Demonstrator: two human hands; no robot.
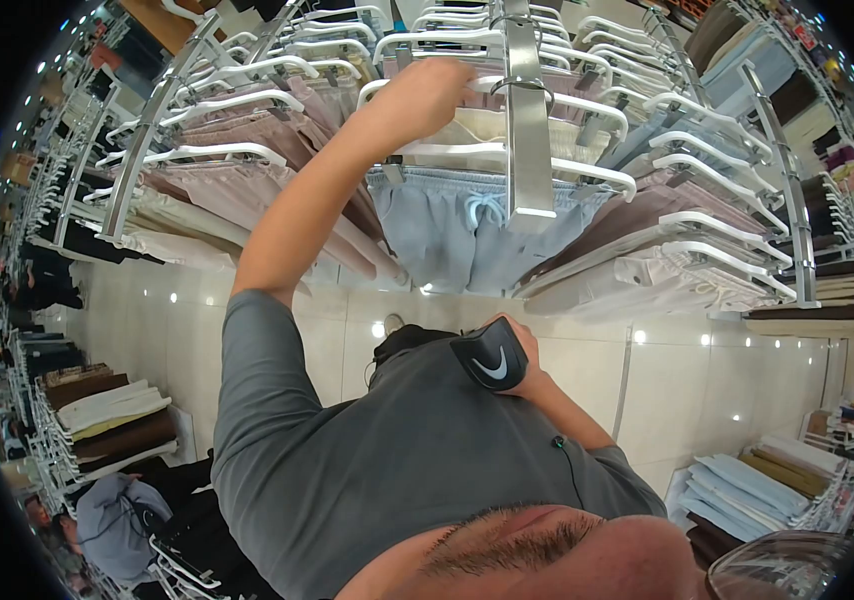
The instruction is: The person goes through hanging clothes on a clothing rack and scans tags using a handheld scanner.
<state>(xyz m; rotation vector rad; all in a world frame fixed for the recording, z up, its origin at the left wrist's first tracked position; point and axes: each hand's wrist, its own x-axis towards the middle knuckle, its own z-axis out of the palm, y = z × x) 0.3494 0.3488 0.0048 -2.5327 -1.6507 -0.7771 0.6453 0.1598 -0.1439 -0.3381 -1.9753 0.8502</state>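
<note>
My left hand [429, 98] reaches up to the rack, its fingers closed round a white hanger [572, 103] near the hook, beside the metal rail [527, 140]. In front of that hanger, light blue drawstring trousers [437, 220] hang from another white hanger [587, 172] at the rail's front end. Cream trousers [562, 132] show just behind them. My right hand [525, 350] is held near my chest, gripping a black item [489, 356] with a white swoosh mark; the item hides part of the fingers.
Pink and cream garments hang from a left rail [142, 160]; more hang from a right rail [782, 190]. Folded clothes [117, 415] lie on a shelf at the lower left, and folded light blue garments [737, 495] at the lower right. The floor [587, 345] is tiled.
</note>
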